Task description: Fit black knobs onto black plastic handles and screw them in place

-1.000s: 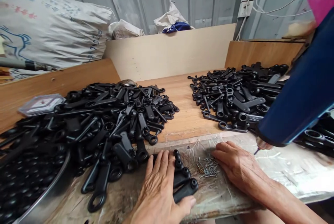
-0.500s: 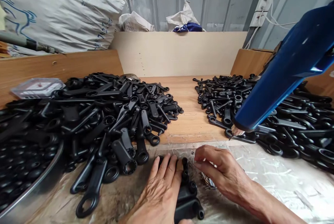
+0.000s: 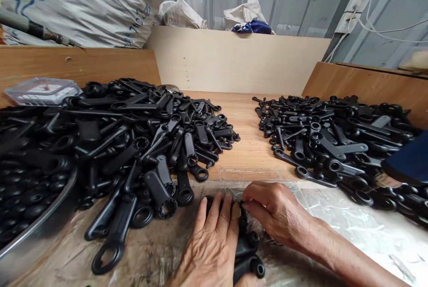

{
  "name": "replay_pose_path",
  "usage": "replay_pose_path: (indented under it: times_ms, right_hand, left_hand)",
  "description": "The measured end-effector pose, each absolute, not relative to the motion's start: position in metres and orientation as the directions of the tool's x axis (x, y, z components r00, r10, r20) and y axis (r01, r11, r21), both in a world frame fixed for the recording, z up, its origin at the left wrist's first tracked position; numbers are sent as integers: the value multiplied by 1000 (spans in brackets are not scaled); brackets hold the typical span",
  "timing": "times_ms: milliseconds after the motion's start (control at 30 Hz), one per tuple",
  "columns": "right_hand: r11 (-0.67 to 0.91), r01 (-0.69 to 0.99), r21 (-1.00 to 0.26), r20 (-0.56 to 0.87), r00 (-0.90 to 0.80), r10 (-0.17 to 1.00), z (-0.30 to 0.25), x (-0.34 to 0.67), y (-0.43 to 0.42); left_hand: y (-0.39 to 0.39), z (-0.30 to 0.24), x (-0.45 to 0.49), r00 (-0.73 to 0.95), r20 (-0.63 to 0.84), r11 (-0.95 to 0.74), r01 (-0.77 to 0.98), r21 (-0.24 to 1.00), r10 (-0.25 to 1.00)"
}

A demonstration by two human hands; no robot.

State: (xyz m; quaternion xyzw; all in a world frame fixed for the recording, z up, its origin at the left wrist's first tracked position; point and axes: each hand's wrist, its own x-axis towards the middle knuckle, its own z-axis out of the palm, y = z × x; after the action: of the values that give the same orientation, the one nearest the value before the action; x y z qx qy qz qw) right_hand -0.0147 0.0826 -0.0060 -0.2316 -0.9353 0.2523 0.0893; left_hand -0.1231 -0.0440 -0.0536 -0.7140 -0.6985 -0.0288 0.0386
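Observation:
My left hand (image 3: 214,238) lies flat, fingers stretched across a row of black plastic crank-style handles (image 3: 247,265) on the plastic-covered bench. Its fingers hide much of the row; the round ends stick out on the right. At the far end of the row, the thumb and fingers of my right hand (image 3: 267,202) are pinched together against the end of one handle. Whatever is between those fingertips is hidden or too small to make out. My right hand also covers most of the spot beside the row.
Black handles are heaped in a left pile (image 3: 160,131) and a right pile (image 3: 321,131). A metal basin (image 3: 63,207) of round black parts stands at the left. A blue cylindrical tool (image 3: 408,160) hangs at the right edge. A clear plastic box (image 3: 43,91) rests behind the left pile.
My right hand has moved left, its pinched fingertips now against the handle's end. My left hand stays on the row. The view has shifted, and the blue tool sits farther right.

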Motion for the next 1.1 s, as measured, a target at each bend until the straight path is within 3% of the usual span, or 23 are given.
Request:
replay_pose_path:
  times_ms: [133,267,367,500,667,867,1100]
  right_hand:
    - [808,365,-463,17,-907,420,8,-14,90]
    - [810,393,-435,90,-876,474,15,5,105]
    - [816,477,-326,16,-861,509,12,23,112]
    - [857,477,-195,-106,-879,466,1,37,113]
    - [892,398,-215,-68,-917,393,-9,41,114]
    - [904,327,-274,75,-930,360,-23,48,115]
    - [900,418,-125,100,-897,431,-33,51,101]
  left_hand:
    - [-44,-56,-124,51,140,-43,998,-54,989]
    - [-42,-58,-128,66,207,-53,996,-67,976]
    - [-42,-61,-133,99,281,-83,994,-67,955]
    - [-43,-65,-141,182,362,-150,982,-115,914]
    - [-44,-66,-143,201,367,-150,975,-163,908]
    - [-46,-52,-136,144,312,-125,989,-79,939]
    - [-50,-36,-129,71,165,-87,992,88,984]
